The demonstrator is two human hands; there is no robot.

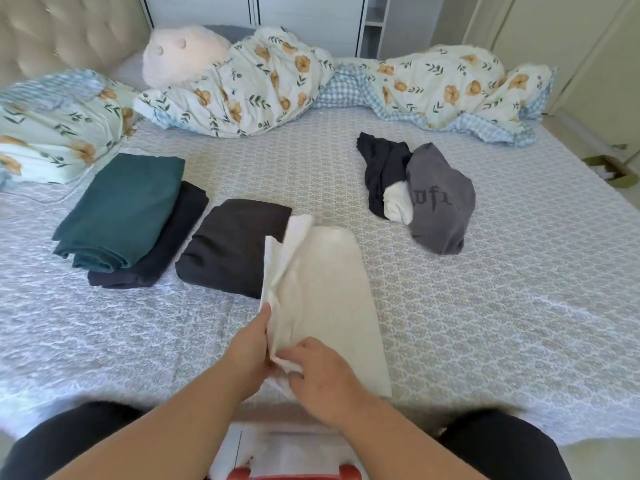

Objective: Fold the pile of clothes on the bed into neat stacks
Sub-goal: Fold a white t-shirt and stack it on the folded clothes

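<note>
While both hands work the near left corner of the cream garment (pixel 329 299), the fold is only half made. Left hand (pixel 251 344): fingers curled round the lifted left edge, thumb up along the cloth, a firm grip. Right hand (pixel 323 370): fingertips pinching the same corner from the other side, so the two grips are nearly touching. The garment runs as a long strip away from the grip across the bed (pixel 485 306); its left flap stands raised, far end flopped toward the folded charcoal piece (pixel 235 244) just left of it. Further left of the grip, a teal fold (pixel 121 209) sits on a navy one (pixel 162 244). Well beyond and right of the grip: unfolded heap, black garment (pixel 381 168), white piece (pixel 398 202), grey printed shirt (pixel 440 202). Judgement: to do this step well, carry the flap over to the right edge in one pass, keep the corner matched, then smooth away from the grip before halving lengthwise. Risk: the far end dragging skewed.
</note>
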